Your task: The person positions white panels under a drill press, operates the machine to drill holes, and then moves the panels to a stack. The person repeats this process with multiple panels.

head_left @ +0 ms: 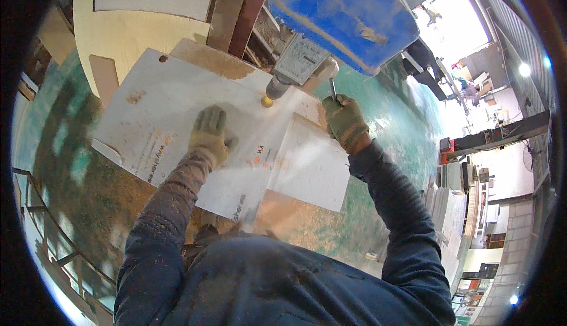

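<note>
A drill press point(348, 18) with a dusty blue cover stands in front of me. From its chuck point(276, 88) a short, round, yellowish bit point(267, 101) points down at a white-faced panel point(236, 166); whether it touches the surface I cannot tell. My left hand point(210, 132), in a dusty work glove, lies on the panel to the left of the bit, fingers stretched out. On the right, my gloved right hand point(346, 124) is wrapped round the metal feed lever point(333, 88) of the press. The panel has a dark round hole point(163, 59) near its far left corner.
Brown dust covers a board point(212, 60) behind the panel. A pale yellow sheet point(136, 36) stands at the far left beside a brown steel post point(236, 15). Stacked panels point(444, 222) are at the right. A metal rack point(56, 231) stands lower left. Another person point(471, 92) is far off.
</note>
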